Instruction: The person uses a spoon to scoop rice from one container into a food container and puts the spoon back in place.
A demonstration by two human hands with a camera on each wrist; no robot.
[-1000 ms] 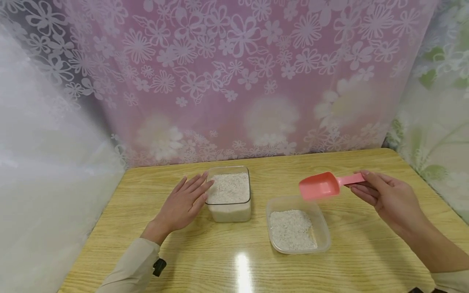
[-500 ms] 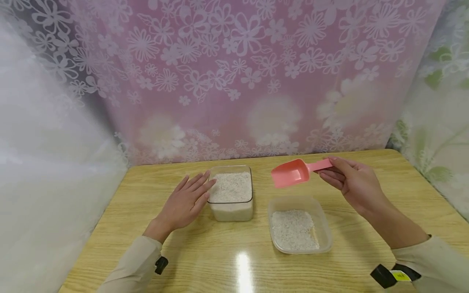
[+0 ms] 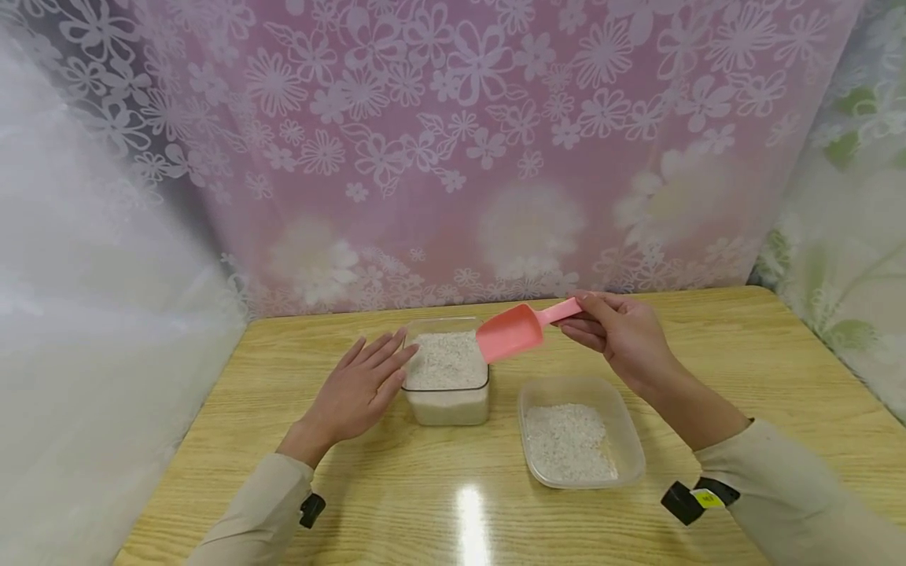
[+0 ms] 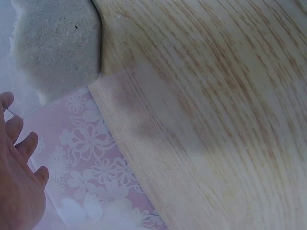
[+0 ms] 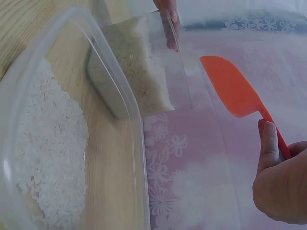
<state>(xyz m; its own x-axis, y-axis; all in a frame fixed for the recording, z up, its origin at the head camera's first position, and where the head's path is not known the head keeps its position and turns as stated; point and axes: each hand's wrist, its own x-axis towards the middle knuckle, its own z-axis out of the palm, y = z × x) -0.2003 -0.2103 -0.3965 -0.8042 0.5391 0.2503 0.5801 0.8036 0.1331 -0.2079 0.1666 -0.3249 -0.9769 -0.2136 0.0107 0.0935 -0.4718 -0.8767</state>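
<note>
My right hand (image 3: 626,339) pinches the handle of a pink scoop (image 3: 511,333) between thumb and fingers. The scoop's bowl looks empty and hangs by the right rim of a clear square container (image 3: 449,407), which is filled high with rice (image 3: 447,360). On that container's left rim rest the straight, spread fingers of my left hand (image 3: 361,387). A shallower translucent tub (image 3: 628,452), partly filled with rice (image 3: 566,442), stands nearer and to the right. In the right wrist view the scoop (image 5: 232,86) appears apart from the container (image 5: 129,67).
Both containers stand on a wood-grain table (image 3: 396,503). A pink floral curtain (image 3: 425,196) hangs behind its back edge. Pale sheets hang at the left (image 3: 106,314) and right sides. A black strap device (image 3: 683,503) is on my right wrist.
My right hand has carried the scoop left, from above the shallow tub to the rim of the fuller container. The left hand stays on that container's rim.
</note>
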